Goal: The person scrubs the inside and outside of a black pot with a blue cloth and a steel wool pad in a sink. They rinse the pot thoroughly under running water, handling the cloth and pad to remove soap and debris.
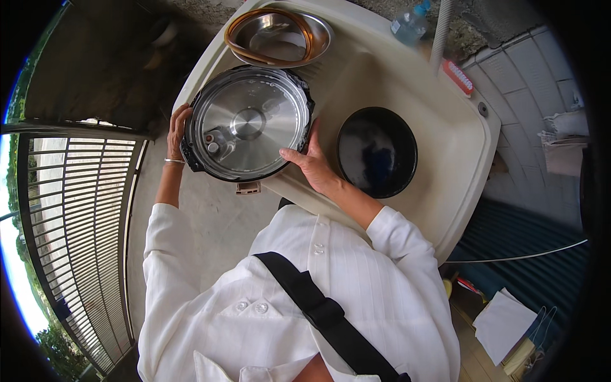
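Observation:
Between my two hands is a round pressure cooker lid (273,143), its shiny metal underside facing up and its rim black. My left hand (177,134) grips the left edge. At the right edge my right hand (312,162) holds on, its thumb lying over the rim. A small valve fitting (216,144) shows on the metal, and a pale latch piece (248,188) sticks out below the near edge. To the right, a black inner pot (377,153) stands in the beige sink (439,184). Beyond the lid, a metal bowl (321,39) carries a brownish sealing ring (230,39).
A clear bottle with a blue cap (410,25) stands at the sink's back rim, near a grey hose (443,32). A red brush (458,79) lies on the right rim. Left is a barred metal gate (83,197). White cloth or paper (505,325) sits at lower right.

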`<move>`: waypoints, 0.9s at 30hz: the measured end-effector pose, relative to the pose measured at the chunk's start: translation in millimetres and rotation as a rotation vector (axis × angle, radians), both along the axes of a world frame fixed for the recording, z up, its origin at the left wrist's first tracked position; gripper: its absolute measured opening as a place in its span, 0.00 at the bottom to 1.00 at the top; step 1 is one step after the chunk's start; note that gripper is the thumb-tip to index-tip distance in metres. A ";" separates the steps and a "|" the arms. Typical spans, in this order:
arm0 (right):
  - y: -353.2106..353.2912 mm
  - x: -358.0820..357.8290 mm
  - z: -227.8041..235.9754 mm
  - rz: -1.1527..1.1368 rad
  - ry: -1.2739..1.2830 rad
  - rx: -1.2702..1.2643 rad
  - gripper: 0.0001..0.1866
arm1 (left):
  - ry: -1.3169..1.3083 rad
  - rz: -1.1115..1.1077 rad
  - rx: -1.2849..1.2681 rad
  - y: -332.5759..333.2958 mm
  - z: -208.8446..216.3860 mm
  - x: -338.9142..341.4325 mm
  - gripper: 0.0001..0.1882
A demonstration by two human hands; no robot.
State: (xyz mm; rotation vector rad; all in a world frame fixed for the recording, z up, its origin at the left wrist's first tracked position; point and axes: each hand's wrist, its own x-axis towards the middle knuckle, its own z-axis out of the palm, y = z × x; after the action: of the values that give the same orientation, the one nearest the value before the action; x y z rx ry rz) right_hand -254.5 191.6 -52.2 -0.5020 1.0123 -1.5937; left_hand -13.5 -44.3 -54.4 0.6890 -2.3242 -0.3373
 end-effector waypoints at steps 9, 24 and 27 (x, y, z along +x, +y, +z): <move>37.0 -54.3 -8.7 -0.018 0.564 0.070 0.34 | 0.303 0.112 0.621 -4.5 -33.5 15.9 0.25; 116.9 -178.6 -124.2 0.836 1.221 0.748 0.25 | 0.594 0.164 -0.054 132.0 113.5 -55.2 0.18; 112.5 -174.9 -135.6 0.777 1.504 0.839 0.23 | 0.410 -0.293 0.517 207.1 110.3 -102.4 0.16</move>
State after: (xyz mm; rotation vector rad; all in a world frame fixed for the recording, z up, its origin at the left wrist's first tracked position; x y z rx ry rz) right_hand -429.4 304.0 -187.9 -1.3001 2.0308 0.2127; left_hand -115.9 162.8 56.0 0.4523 -1.9439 -1.1292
